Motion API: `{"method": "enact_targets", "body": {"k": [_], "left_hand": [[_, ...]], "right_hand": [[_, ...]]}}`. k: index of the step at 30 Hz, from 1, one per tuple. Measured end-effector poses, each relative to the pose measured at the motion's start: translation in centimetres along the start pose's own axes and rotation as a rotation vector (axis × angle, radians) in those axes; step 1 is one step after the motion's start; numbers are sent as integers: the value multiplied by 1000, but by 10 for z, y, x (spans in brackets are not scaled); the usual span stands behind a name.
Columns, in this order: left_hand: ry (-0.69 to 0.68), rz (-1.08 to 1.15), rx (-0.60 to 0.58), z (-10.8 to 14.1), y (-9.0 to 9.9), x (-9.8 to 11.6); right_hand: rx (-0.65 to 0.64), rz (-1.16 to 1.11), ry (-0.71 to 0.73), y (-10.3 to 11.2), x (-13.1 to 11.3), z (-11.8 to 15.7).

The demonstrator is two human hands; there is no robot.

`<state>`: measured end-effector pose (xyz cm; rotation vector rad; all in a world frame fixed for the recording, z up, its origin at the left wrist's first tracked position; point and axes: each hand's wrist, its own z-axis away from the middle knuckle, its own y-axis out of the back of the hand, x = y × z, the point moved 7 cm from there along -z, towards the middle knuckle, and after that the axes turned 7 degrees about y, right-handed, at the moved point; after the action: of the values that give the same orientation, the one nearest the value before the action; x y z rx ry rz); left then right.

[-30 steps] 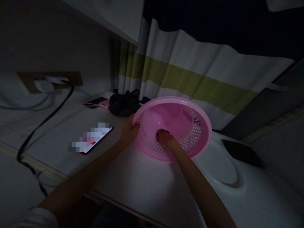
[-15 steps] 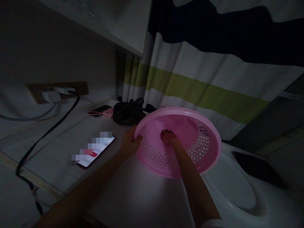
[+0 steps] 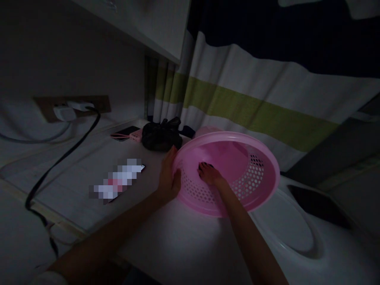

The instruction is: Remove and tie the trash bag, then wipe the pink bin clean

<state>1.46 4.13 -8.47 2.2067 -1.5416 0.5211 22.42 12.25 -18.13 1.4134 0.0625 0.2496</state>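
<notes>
Pink plastic basket (image 3: 237, 158), perforated wall, tilted with its opening toward the camera, sits on the white tabletop (image 3: 178, 241) near the middle of the view. Left hand (image 3: 170, 178) flat against the basket's outer left wall, palm on the plastic, fingers spread and pointing up along the rim; not curled around anything. Right hand (image 3: 209, 174) reaches inside the basket, fingertips with dark nails pressed on the inner wall near the bottom, fingers loosely bent, nothing pinched between them as far as the dim light shows. Both forearms bare, coming in from the lower edge.

Just behind the left hand, touching or nearly touching the basket rim: black crumpled bag (image 3: 162, 134). Left of the bag, a dark phone with a pink case (image 3: 127, 133) lies flat. Nearer the camera, a second phone (image 3: 118, 184), screen lit and blurred out, well apart from the basket. Black cable (image 3: 68, 152) runs across the table from a white plug (image 3: 63, 113) in a wall socket. Right of the basket, a white round lid or ring (image 3: 285, 225) on a white surface. Striped curtain (image 3: 252, 103), white, green and dark blue, hangs behind. Scene very dark.
</notes>
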Motion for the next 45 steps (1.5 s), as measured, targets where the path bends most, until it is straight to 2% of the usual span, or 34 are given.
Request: {"method": "enact_targets", "body": {"k": [6, 10, 14, 17, 21, 28, 32, 38, 45], "left_hand": [[-112, -71, -32, 6, -5, 6], [-88, -57, -54, 8, -7, 7], [-47, -18, -74, 14, -6, 2], [-27, 3, -74, 19, -2, -7], [-2, 9, -76, 24, 2, -16], [-39, -51, -24, 25, 7, -15], [-57, -5, -29, 24, 7, -18], [11, 65, -64, 19, 4, -26], [-66, 22, -47, 7, 18, -10]], "right_hand": [[23, -12, 92, -1, -22, 41], [31, -18, 89, -1, -26, 57], [42, -23, 68, 1, -29, 62], [52, -28, 52, 3, -29, 54], [67, -37, 19, 5, -24, 28], [50, -31, -59, 5, -2, -19], [60, -24, -81, 9, 7, -37], [90, -24, -123, 9, 15, -48], [130, -23, -192, 6, 13, -43]]}}
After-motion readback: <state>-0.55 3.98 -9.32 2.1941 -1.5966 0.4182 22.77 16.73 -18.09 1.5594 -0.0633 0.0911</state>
